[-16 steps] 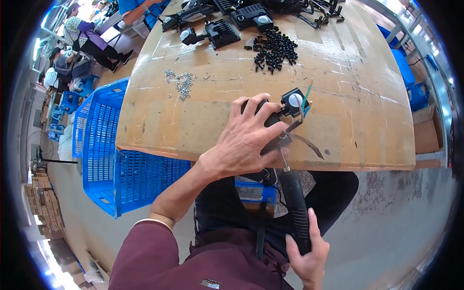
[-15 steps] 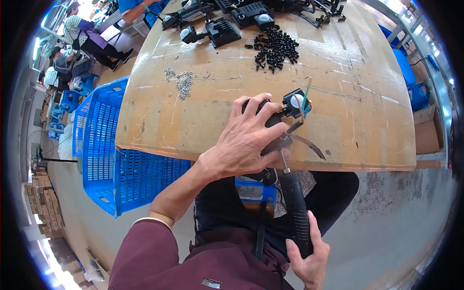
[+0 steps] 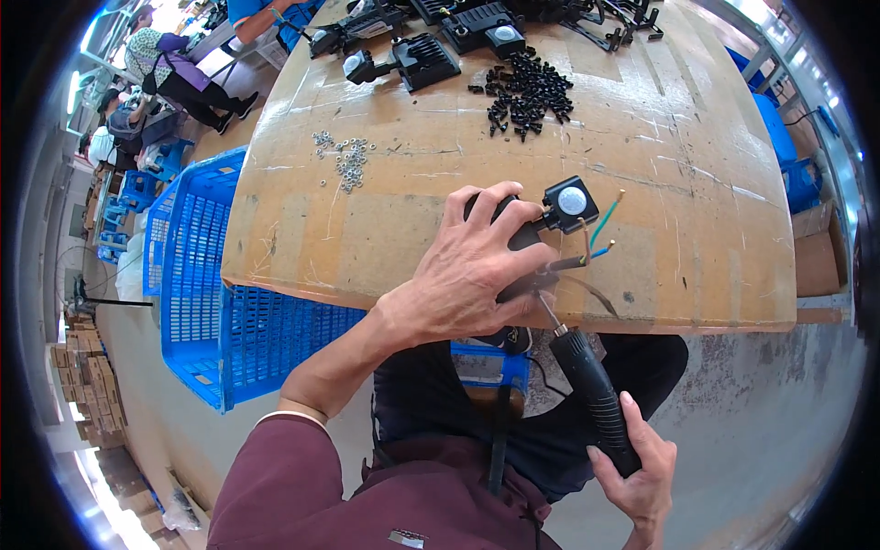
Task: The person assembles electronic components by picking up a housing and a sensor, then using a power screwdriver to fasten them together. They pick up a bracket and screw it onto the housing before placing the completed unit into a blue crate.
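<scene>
My left hand (image 3: 477, 257) is wrapped over a black sensor floodlight (image 3: 522, 236) at the table's near edge, covering most of its housing. A square sensor head (image 3: 570, 202) with a white round lens sticks out beyond my fingers. Beside it a short dark cable (image 3: 566, 263) ends in bare-tipped green, blue and brown wires. In my right hand (image 3: 642, 472) is a black electric screwdriver (image 3: 594, 390), gripped by its lower end below the table edge. Its bit slants up to the floodlight next to my left thumb; the exact contact point is hidden.
Small silver nuts (image 3: 350, 165) lie scattered at the table's left. Farther back are a pile of black screw-like fittings (image 3: 532, 92) and several black floodlights (image 3: 426, 62). A blue plastic crate (image 3: 197, 275) stands against the left edge. Other people (image 3: 170, 69) are at the far left.
My right hand and the screwdriver's lower end have swung to the right, so the tool is more slanted. The sensor head and the wires have turned slightly; my left hand keeps its hold.
</scene>
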A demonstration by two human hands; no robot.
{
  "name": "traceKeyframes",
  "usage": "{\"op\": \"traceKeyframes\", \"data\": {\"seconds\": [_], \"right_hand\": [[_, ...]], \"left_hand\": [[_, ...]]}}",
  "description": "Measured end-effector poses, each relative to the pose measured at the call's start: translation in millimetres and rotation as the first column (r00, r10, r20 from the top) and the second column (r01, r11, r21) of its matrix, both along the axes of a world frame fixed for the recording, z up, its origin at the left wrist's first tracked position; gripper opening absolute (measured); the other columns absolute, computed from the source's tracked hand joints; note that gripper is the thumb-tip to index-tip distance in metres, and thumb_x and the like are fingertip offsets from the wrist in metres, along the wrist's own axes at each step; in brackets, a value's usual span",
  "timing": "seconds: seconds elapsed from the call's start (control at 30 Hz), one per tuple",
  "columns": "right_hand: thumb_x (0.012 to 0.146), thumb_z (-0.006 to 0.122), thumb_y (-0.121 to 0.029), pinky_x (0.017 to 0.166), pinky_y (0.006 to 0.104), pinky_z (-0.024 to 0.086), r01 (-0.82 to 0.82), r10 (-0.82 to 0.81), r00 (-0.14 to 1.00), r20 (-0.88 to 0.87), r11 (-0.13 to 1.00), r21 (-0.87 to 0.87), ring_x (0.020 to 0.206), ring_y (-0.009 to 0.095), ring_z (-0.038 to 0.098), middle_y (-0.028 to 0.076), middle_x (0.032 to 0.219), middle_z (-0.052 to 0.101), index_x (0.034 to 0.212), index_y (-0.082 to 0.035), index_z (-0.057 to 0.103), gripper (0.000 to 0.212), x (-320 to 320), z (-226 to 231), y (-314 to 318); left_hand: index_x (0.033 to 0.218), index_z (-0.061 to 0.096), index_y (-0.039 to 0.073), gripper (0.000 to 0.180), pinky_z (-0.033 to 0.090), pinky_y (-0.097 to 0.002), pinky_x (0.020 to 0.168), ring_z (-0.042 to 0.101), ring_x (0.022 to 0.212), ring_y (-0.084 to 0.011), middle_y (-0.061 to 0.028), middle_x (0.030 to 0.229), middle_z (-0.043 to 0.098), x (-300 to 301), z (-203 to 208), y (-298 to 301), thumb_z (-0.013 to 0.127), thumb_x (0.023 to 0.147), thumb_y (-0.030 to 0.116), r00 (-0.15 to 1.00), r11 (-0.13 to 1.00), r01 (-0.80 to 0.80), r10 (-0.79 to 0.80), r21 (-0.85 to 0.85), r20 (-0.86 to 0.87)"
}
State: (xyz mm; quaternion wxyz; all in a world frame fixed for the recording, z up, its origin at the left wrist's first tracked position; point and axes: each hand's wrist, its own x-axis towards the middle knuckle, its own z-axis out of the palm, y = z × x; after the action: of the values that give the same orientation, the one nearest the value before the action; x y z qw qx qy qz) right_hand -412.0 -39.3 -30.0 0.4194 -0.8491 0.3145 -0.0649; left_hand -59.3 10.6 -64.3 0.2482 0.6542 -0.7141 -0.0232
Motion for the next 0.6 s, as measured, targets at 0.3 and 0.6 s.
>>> {"op": "traceKeyframes", "data": {"seconds": [0.3, 0.6], "right_hand": [[0.076, 0.083, -0.008, 0.079, 0.0293, 0.056, 0.164, -0.178, 0.983, 0.051, 0.965, 0.206, 0.084, 0.018, 0.073, 0.014, 0.102, 0.076, 0.153, 0.005, 0.051, 0.084, 12, 14, 22], [0.079, 0.084, -0.008, 0.092, 0.0304, 0.055, 0.167, -0.23, 0.964, 0.137, 0.917, 0.363, 0.101, 0.021, 0.075, 0.018, 0.113, 0.076, 0.147, 0.005, 0.057, 0.075, 1, 5, 27]], "left_hand": [[0.114, 0.077, 0.016, 0.043, 0.032, -0.0549, 0.112, 0.042, 0.14, -0.0383, -0.0158, 0.136, 0.055, -5, 2, 1, 0.084, 0.085, 0.046, 0.996, 0.999, -0.042, 0.042, -0.004, 0.085], [0.142, 0.066, 0.015, 0.068, 0.031, -0.0557, 0.117, 0.043, 0.141, -0.0411, -0.0184, 0.142, 0.054, -5, 9, 0, 0.082, 0.083, 0.045, 0.999, 0.999, 0.007, -0.008, 0.032, 0.043]]}}
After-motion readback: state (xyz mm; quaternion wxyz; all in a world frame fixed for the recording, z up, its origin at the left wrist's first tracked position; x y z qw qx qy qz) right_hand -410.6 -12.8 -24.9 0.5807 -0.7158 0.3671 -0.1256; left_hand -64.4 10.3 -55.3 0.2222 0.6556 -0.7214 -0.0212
